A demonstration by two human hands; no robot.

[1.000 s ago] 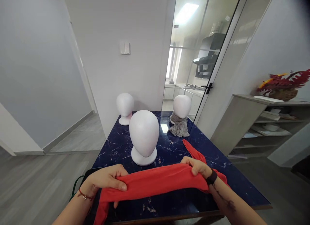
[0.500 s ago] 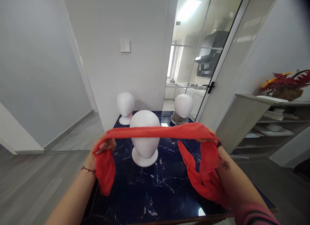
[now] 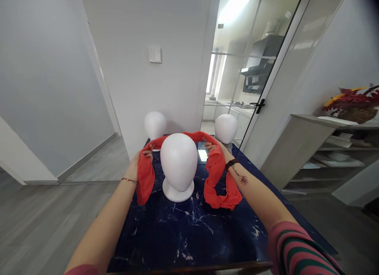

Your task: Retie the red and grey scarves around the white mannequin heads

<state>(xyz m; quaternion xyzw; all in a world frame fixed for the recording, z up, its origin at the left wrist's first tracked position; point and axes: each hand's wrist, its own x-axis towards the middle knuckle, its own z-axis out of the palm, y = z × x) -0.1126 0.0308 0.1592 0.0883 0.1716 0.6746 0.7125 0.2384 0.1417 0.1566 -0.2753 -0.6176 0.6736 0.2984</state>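
Note:
A long red scarf (image 3: 216, 164) stretches between my two hands and passes behind the white foam mannequin head (image 3: 179, 160) in the middle of the table. My left hand (image 3: 144, 156) is closed on the scarf to the left of the head, with a short end hanging down. On the other side my right hand (image 3: 213, 145) grips it, and the longer end droops in a loop toward the tabletop. The front head stands upright on its round base. Part of the scarf's middle is hidden behind it.
The dark blue marble-patterned table (image 3: 183, 235) carries two more white heads, one at the back left (image 3: 155, 124) and one at the back right (image 3: 226, 128) with grey fabric around its neck. A wall and a glass door (image 3: 237, 70) stand behind; a shelf unit (image 3: 310, 137) is at right.
Both hands have moved forward and closer together, carrying the scarf from in front of the middle head to behind it. The scarf's long end has been drawn forward across the table.

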